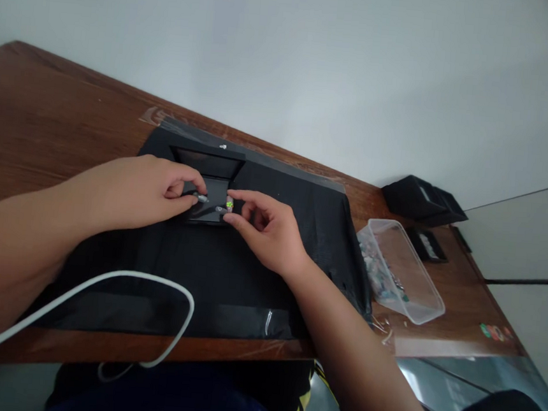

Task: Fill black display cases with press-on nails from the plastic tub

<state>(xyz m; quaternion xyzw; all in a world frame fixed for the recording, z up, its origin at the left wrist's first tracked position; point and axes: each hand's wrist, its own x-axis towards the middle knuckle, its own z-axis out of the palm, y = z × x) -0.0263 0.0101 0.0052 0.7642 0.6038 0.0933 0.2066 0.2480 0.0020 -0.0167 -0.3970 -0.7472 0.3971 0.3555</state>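
A small black box [206, 218] stands on the black mat with its dark lid [208, 163] raised at the back. My left hand [153, 188] reaches in from the left, thumb and index finger pinched on a small shiny clear piece [202, 198] above the grey inside. At the box's right side, my right hand [267, 227] has its thumb and index finger closed about a small pale piece with a yellow-green flower [229, 204]. Close to that thumb lies another small shiny piece [220, 210]. Exactly what these pieces are is too small to tell.
A black mat [193, 256] is taped to the brown wooden table [47, 109]. A white cable [128, 274] loops across the front left. To the right sit a clear plastic bin [431, 302] of small packets and black containers [421, 198]. A wall rises behind.
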